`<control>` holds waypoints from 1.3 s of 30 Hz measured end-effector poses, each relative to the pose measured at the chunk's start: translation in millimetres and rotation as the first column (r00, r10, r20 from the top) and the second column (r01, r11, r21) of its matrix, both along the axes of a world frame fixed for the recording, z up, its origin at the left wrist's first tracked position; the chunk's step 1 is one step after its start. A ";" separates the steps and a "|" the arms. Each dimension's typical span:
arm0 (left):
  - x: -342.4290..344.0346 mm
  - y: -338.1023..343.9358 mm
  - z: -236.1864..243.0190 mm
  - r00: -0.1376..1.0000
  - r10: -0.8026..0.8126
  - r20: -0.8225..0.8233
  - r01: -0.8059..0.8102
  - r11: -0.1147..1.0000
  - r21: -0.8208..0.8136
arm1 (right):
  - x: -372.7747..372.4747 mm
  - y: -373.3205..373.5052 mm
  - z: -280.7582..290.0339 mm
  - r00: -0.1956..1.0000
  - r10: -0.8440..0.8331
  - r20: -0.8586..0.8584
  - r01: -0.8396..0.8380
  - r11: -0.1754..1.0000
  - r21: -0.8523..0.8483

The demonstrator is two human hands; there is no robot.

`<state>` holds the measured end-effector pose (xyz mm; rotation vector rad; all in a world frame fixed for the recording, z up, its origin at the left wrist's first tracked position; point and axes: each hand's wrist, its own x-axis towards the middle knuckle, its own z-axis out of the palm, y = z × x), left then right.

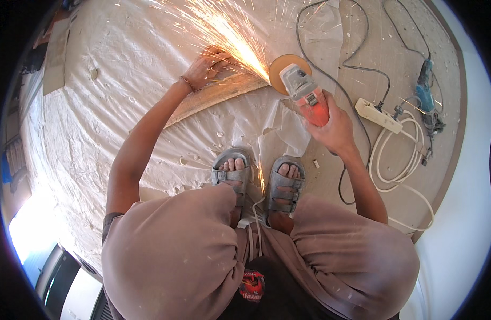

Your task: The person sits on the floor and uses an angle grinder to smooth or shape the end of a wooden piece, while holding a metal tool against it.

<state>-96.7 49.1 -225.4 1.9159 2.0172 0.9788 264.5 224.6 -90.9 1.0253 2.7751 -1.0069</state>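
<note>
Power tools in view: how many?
2: the red-and-grey grinder in the right hand, and a blue corded tool lying at far right, beyond the white power strip. More may be hidden in the clutter along the left rim.

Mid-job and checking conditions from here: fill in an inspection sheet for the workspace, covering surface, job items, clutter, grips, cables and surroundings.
Surface: wrinkled pale sheet over part of the floor.
Job items: angle grinder, its disc at the wooden board's end; sparks flying away from the person.
Clutter: scattered small debris; blue power tool lying at right.
Grips: right grip closed around the grinder; left grip at the board's far side, fingers partly hidden by sparks.
Cables: dark cable and coiled white cable beside a power strip.
Surroundings: white wall at right; grey sandals near the board.
</note>
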 end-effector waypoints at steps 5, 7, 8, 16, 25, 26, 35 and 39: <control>-14.4 -13.1 -26.3 0.972 0.019 -0.234 -0.027 0.999 -0.030 | -4.1 1.2 3.7 0.999 0.036 0.021 -0.035 0.999 -0.036; -10.5 -1.2 -19.0 0.998 0.003 -0.066 -0.007 0.998 -0.064 | -1.7 0.7 0.8 1.000 0.008 -0.005 -0.008 1.000 0.015; -6.8 4.7 -9.8 1.000 -0.004 0.017 0.006 0.997 -0.083 | -0.3 0.4 0.0 1.000 -0.004 -0.019 0.005 0.999 0.038; -3.0 -3.6 4.0 0.999 0.035 -0.006 -0.036 0.971 -0.237 | -7.2 1.0 10.8 0.998 -0.007 0.056 0.008 1.000 -0.024; -2.7 0.2 1.9 1.000 0.023 0.014 -0.021 0.987 -0.161 | -5.7 2.5 6.0 1.000 -0.008 0.030 0.007 0.999 0.038; -0.7 1.3 0.8 0.999 0.035 0.024 -0.032 0.992 -0.122 | -7.4 1.6 6.8 0.999 -0.031 0.036 0.030 0.999 0.041; 2.9 0.5 1.4 0.997 0.061 0.045 -0.056 0.994 -0.097 | -9.5 5.0 6.0 1.000 0.006 0.007 -0.006 0.999 0.043; -0.5 -5.5 1.6 0.996 0.069 -0.049 -0.079 0.970 -0.228 | -9.5 5.8 7.2 0.998 0.061 0.021 -0.061 0.998 0.022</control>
